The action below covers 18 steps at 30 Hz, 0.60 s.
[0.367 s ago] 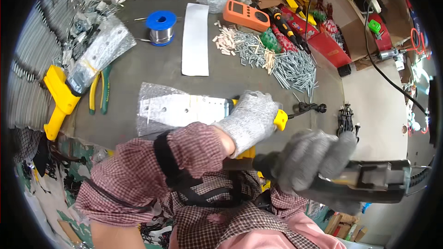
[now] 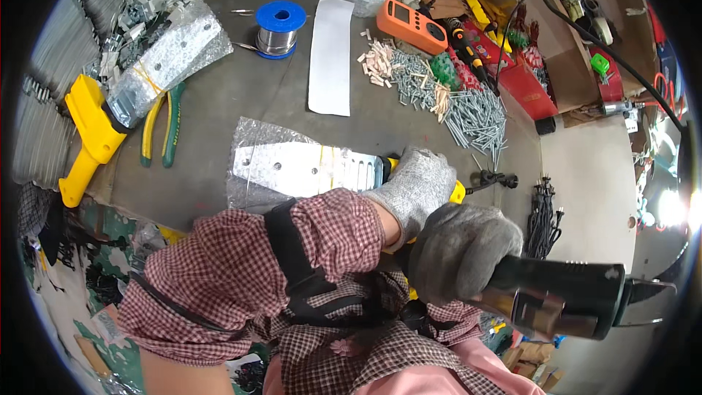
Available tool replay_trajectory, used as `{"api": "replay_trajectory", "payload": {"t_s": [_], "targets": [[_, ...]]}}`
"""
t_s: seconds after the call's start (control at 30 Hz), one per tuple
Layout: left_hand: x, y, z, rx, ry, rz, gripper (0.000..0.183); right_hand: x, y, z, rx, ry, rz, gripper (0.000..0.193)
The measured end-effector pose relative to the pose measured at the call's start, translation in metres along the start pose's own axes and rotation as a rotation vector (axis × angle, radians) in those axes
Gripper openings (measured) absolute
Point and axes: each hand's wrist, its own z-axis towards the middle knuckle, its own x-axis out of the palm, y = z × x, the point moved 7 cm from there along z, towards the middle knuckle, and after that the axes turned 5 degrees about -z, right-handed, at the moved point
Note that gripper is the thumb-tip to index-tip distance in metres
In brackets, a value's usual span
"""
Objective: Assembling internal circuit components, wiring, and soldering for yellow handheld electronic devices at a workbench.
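Observation:
My left hand [image 2: 418, 184], in a light grey glove, is closed around the yellow handle [image 2: 458, 192] of a tool lying on the table. From that handle a flat metal plate [image 2: 292, 168] with holes extends left, wrapped in bubble film and held by a rubber band. My right hand [image 2: 464, 252], in a darker grey glove, grips a black electric screwdriver [image 2: 563, 296] just to the right and nearer to me. Its body points right, toward a cord end; the working tip is hidden behind my hands.
At the left lie a second yellow-handled tool [image 2: 91, 139] and pliers [image 2: 174, 128]. Farther back are a solder spool [image 2: 278, 29], a white paper strip [image 2: 329, 58] and an orange meter [image 2: 412, 25]. Loose screws [image 2: 475, 117] and bundled black cords [image 2: 542, 219] lie at the right.
My right hand has moved left, close against my left hand, and the electric screwdriver has turned in view. My left hand keeps its grip. The whole view has shifted slightly.

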Motion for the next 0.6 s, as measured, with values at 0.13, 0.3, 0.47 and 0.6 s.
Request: {"api": "replay_trajectory", "payload": {"t_s": [0.13,0.3,0.47,0.6], "targets": [[-0.016,-0.016,-0.005,-0.021,0.162,-0.060,0.039,0.002,0.005,-0.026,-0.026,-0.258,-0.183,0.031],[-0.015,-0.020,0.002,0.001,0.088,-0.096,0.037,0.015,0.027,-0.043,0.064,-0.599,-0.567,0.034],[-0.020,-0.020,-0.011,-0.015,0.053,-0.041,0.043,0.007,0.086,-0.028,-0.083,-0.354,-0.551,0.067],[-0.024,-0.018,-0.019,-0.009,0.013,-0.014,0.043,0.017,0.067,-0.023,-0.353,-0.667,-0.602,0.069]]}}
